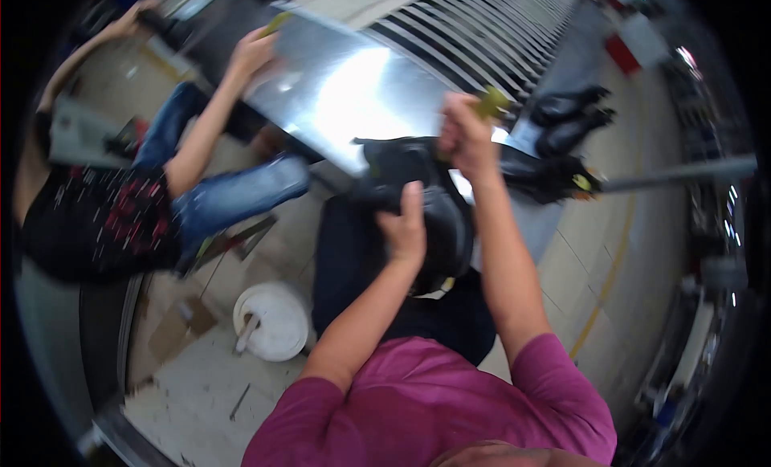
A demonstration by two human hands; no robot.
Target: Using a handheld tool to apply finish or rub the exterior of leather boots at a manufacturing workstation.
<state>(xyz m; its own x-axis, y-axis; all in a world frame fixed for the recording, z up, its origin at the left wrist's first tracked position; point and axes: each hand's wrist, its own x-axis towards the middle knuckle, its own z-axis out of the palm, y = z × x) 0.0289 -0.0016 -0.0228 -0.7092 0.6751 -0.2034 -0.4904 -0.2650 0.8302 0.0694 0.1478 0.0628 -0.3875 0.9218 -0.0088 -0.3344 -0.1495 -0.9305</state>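
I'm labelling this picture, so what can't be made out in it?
In the head view:
Yellow-green thing in the right hand: exact kind, lost to motion blur.
Black item: the part under the left hand, hidden by it.
Slatted surface: upper end, cut off by the top edge.

Nearer the body than the left hand (408, 234), and leftward, is a white bucket (287, 334); farther left, brown cardboard (182, 329). Beyond the right hand (467, 138) are parallel slats (480, 35).

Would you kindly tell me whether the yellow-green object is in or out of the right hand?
In: the right hand is curled shut, with the yellow-green object jutting from it. Blur hides its exact kind.
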